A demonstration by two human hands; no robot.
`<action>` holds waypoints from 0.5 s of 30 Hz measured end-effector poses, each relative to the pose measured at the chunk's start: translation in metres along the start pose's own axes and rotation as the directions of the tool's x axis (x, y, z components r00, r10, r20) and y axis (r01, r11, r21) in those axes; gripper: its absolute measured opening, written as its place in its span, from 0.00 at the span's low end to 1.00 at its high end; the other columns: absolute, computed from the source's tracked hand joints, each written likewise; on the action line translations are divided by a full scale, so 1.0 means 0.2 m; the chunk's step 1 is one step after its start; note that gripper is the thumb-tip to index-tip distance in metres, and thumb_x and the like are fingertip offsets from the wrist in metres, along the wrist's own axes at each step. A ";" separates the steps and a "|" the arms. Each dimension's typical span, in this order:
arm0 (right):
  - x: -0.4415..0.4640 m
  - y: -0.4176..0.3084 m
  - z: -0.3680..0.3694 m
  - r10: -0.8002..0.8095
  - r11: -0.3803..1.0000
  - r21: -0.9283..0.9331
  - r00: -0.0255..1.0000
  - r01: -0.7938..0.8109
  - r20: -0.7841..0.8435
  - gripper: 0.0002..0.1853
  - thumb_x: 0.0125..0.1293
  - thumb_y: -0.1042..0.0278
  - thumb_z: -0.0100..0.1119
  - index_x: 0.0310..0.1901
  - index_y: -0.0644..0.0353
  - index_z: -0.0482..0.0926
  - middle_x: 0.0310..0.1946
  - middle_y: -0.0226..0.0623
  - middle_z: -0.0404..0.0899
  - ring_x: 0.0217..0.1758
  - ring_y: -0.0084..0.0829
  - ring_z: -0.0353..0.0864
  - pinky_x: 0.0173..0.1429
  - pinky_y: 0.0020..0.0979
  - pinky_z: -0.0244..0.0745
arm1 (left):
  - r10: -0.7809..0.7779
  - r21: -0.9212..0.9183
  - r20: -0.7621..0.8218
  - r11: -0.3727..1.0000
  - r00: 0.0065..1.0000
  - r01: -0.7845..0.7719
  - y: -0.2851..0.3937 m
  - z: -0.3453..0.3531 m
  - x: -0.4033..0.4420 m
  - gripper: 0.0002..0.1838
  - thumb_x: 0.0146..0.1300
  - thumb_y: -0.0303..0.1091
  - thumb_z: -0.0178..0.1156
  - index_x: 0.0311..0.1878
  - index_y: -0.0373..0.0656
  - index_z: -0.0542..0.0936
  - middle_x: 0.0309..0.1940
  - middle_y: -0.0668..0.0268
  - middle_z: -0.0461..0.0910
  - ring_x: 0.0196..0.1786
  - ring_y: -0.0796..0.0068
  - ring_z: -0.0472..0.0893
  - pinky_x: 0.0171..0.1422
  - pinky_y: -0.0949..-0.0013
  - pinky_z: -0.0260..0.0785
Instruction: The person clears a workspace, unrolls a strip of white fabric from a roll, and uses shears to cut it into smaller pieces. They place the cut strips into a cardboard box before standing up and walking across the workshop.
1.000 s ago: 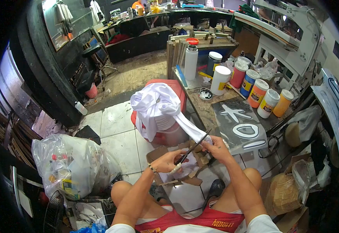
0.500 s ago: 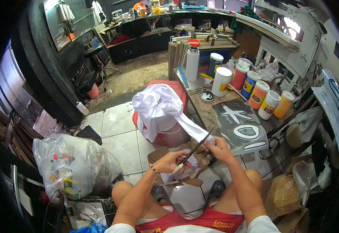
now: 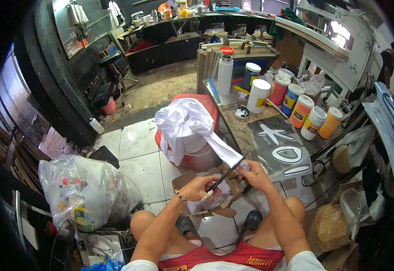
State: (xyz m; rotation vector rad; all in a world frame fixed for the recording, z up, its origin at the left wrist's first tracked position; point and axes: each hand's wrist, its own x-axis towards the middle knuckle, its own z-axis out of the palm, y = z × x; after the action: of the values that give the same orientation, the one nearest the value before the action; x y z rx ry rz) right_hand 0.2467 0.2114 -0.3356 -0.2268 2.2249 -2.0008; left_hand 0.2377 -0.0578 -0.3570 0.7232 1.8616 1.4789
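My left hand (image 3: 197, 187), with a beaded bracelet at the wrist, is closed around a long, dark, pointed tool (image 3: 225, 175) with a whitish handle end. It looks like a blade or closed scissors; I cannot tell which. Its tip reaches up across the end of a white cloth (image 3: 224, 151). My right hand (image 3: 253, 174) pinches that end, right beside the tool. The rest of the cloth lies bunched on a white stack (image 3: 192, 143) on a red stool (image 3: 211, 107). Below my hands, an open cardboard box (image 3: 226, 211) holds white pieces.
Paint jars (image 3: 302, 110) and a white bottle (image 3: 224, 74) stand on a low table to the right, with a dark printed sheet (image 3: 280, 142) at its front. A stuffed clear plastic bag (image 3: 88, 189) sits at left. A taped brown package (image 3: 330, 226) lies at right.
The tool and both hands have barely shifted against the cloth's end. The view has tilted slightly. A person has come into view at the far right edge.
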 end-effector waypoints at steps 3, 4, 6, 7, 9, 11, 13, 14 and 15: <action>0.01 0.02 -0.03 0.000 0.998 -0.069 1.000 -0.002 -0.025 0.10 0.67 0.65 0.62 0.38 0.65 0.83 0.28 0.26 0.80 0.31 0.17 0.76 0.36 0.25 0.70 | -0.036 -0.023 0.004 0.999 0.999 0.036 0.04 -0.01 -0.01 0.36 0.55 0.20 0.67 0.69 0.37 0.67 0.43 0.61 0.86 0.43 0.81 0.82 0.43 0.74 0.74; 0.01 0.03 -0.04 0.007 0.992 -0.128 0.999 -0.011 -0.033 0.10 0.67 0.65 0.62 0.38 0.65 0.82 0.27 0.27 0.80 0.30 0.18 0.76 0.36 0.25 0.71 | -0.059 -0.065 0.013 0.996 0.998 0.060 0.04 -0.02 -0.01 0.37 0.57 0.20 0.67 0.70 0.37 0.66 0.45 0.57 0.86 0.42 0.79 0.83 0.43 0.75 0.75; -0.01 -0.03 -0.03 -0.002 0.990 -0.138 0.999 -0.005 -0.049 0.11 0.67 0.65 0.62 0.38 0.66 0.82 0.27 0.27 0.80 0.30 0.18 0.76 0.36 0.26 0.71 | -0.049 -0.085 0.020 0.995 0.999 0.051 0.04 -0.03 -0.01 0.35 0.58 0.20 0.67 0.69 0.36 0.67 0.45 0.56 0.86 0.43 0.80 0.83 0.43 0.75 0.75; -0.02 -0.04 -0.02 -0.017 0.988 -0.151 0.998 0.008 -0.062 0.11 0.67 0.64 0.62 0.38 0.66 0.82 0.26 0.27 0.80 0.29 0.18 0.75 0.35 0.26 0.71 | -0.034 -0.103 0.021 0.994 0.999 0.036 0.02 -0.02 -0.01 0.34 0.59 0.20 0.67 0.69 0.36 0.67 0.45 0.55 0.86 0.44 0.80 0.83 0.43 0.75 0.75; 0.00 0.00 -0.02 -0.048 0.989 -0.138 0.998 0.043 -0.030 0.11 0.67 0.64 0.62 0.38 0.66 0.82 0.25 0.27 0.79 0.29 0.18 0.75 0.35 0.26 0.71 | -0.040 -0.250 0.036 0.967 0.999 0.048 -0.01 -0.01 0.00 0.33 0.59 0.21 0.67 0.68 0.34 0.67 0.46 0.54 0.85 0.45 0.78 0.83 0.45 0.75 0.76; -0.01 -0.02 -0.01 0.016 0.988 -0.153 1.000 -0.017 -0.011 0.12 0.67 0.64 0.61 0.40 0.66 0.82 0.26 0.27 0.79 0.30 0.18 0.75 0.37 0.26 0.71 | -0.037 -0.143 0.032 0.989 0.999 0.041 -0.01 0.00 0.00 0.34 0.58 0.21 0.69 0.67 0.34 0.67 0.47 0.54 0.85 0.46 0.77 0.83 0.47 0.75 0.76; 0.00 -0.04 -0.01 0.042 0.994 -0.104 0.999 -0.040 0.016 0.13 0.67 0.63 0.62 0.42 0.67 0.82 0.27 0.26 0.79 0.32 0.18 0.74 0.39 0.25 0.71 | -0.076 -0.108 0.015 0.991 0.997 0.077 0.00 -0.01 0.01 0.35 0.56 0.22 0.70 0.67 0.34 0.67 0.48 0.53 0.84 0.47 0.75 0.83 0.49 0.74 0.76; 0.00 -0.04 -0.01 0.039 0.994 -0.106 0.999 -0.037 0.016 0.13 0.67 0.63 0.62 0.42 0.67 0.82 0.27 0.26 0.79 0.32 0.18 0.74 0.39 0.25 0.71 | -0.073 -0.106 0.014 0.992 0.997 0.074 0.00 -0.01 0.01 0.35 0.56 0.22 0.70 0.67 0.34 0.67 0.48 0.53 0.84 0.47 0.75 0.83 0.49 0.74 0.76; 0.01 -0.03 -0.01 0.039 0.992 -0.120 0.999 -0.037 0.012 0.13 0.67 0.63 0.62 0.42 0.67 0.82 0.28 0.26 0.79 0.32 0.18 0.75 0.40 0.25 0.71 | -0.044 -0.123 0.003 0.991 0.999 0.044 -0.01 -0.01 0.01 0.33 0.57 0.23 0.68 0.67 0.34 0.68 0.46 0.55 0.85 0.46 0.76 0.83 0.47 0.73 0.76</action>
State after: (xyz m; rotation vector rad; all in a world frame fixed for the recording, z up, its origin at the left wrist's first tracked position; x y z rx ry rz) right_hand 0.2453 0.2121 -0.3295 -0.2097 2.3244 -1.8433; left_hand 0.2350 -0.0577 -0.3581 0.6204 1.7570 1.5499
